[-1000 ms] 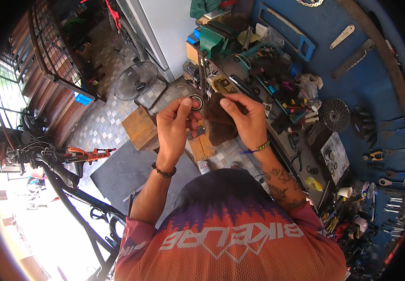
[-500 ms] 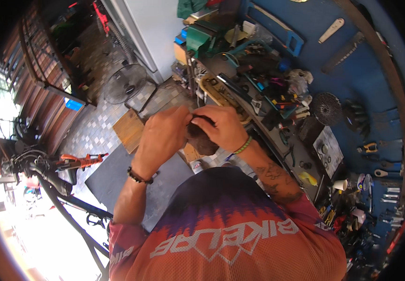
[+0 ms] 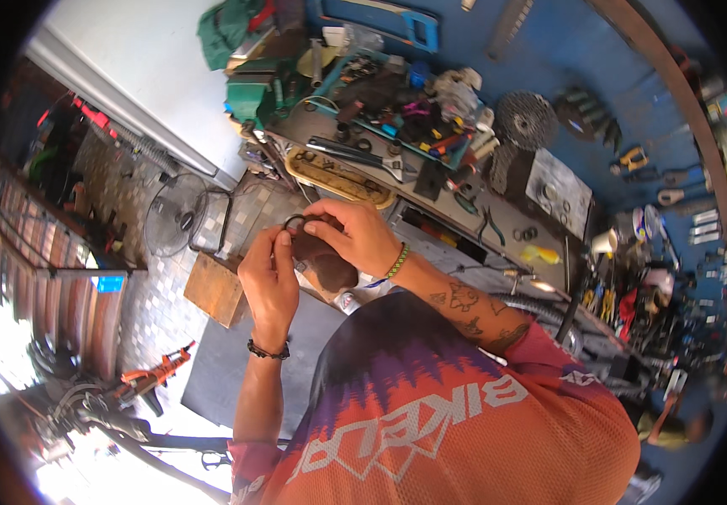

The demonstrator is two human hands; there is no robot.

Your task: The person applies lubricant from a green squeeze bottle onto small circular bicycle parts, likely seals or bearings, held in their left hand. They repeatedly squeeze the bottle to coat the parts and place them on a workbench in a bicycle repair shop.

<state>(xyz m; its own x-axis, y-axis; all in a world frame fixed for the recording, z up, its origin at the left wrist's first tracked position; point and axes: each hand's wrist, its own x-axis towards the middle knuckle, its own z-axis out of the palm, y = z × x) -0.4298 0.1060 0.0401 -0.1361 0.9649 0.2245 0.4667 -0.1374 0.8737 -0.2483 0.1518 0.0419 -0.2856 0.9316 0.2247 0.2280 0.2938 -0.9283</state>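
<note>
A small dark ring [image 3: 294, 220] is pinched between the fingertips of both hands in front of my chest. My left hand [image 3: 267, 271] grips its near left side with thumb and fingers. On the other side, my right hand [image 3: 353, 236] has its thumb and curled fingers closed at the ring; its far fingers are partly hidden. Just beneath the hands shows a dark brown, rounded thing [image 3: 330, 265], perhaps cloth; I cannot tell whether the right hand holds it too.
Beyond my hands runs a cluttered workbench [image 3: 502, 217] with a yellow-rimmed tray [image 3: 300, 171], an adjustable wrench [image 3: 393, 166] and pliers. Tools hang on the blue wall [image 3: 599, 50]. To the left are a fan [image 3: 174, 215], a wooden box [image 3: 212, 290], a dark mat [image 3: 233, 366] and a bicycle [image 3: 98, 412].
The view has turned toward the bench, so the surroundings shift left and down. My hands have opened apart slightly at the fingertips, and the ring between them now shows.
</note>
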